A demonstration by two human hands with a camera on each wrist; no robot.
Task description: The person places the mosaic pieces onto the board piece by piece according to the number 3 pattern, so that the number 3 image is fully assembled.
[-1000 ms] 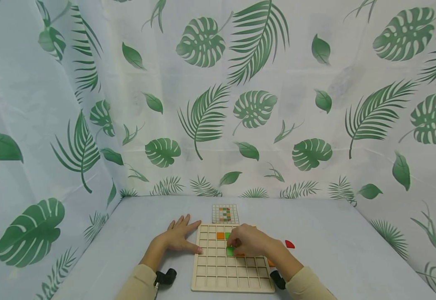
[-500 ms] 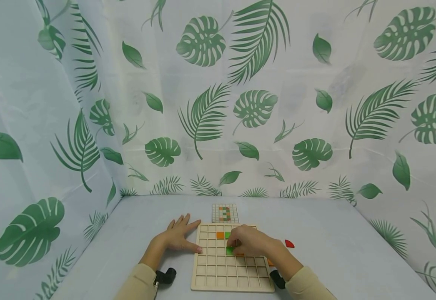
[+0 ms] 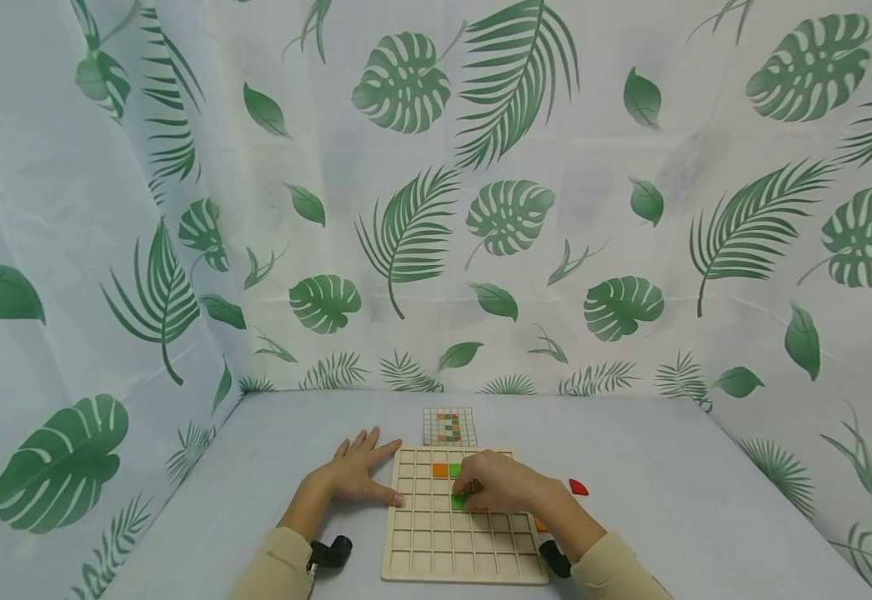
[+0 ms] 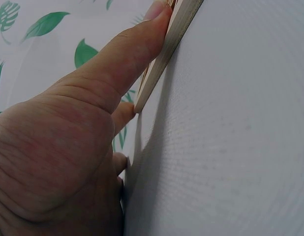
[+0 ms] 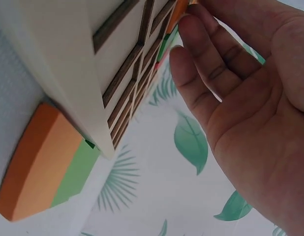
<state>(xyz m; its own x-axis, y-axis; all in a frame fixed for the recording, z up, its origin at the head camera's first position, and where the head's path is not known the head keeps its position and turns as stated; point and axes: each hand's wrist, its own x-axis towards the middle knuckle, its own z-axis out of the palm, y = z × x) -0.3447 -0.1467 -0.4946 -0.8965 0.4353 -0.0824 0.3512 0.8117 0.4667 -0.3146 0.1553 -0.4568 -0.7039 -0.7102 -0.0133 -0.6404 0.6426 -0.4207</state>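
A pale wooden board [image 3: 436, 542] with a raised grid lies flat on the table. At its left edge rests my left hand [image 3: 352, 477], fingers spread, thumb and index finger touching the rim. My right hand [image 3: 499, 483] is over the board's middle, its curled fingertips pinching a green tile [image 3: 458, 502] down at a grid cell. An orange tile [image 3: 441, 470] and another green tile [image 3: 455, 470] sit side by side in an upper row. Part of an orange tile [image 3: 483, 510] shows beneath the right hand, which hides nearby cells.
Behind the board lies a pattern card [image 3: 448, 427] with a coloured grid. To the right are a red quarter-round piece [image 3: 578, 487] and an orange piece [image 3: 541, 526]; the right wrist view shows green [image 5: 77, 172] beside the orange block [image 5: 39, 157]. A leaf-print curtain [image 3: 436, 250] encloses the table.
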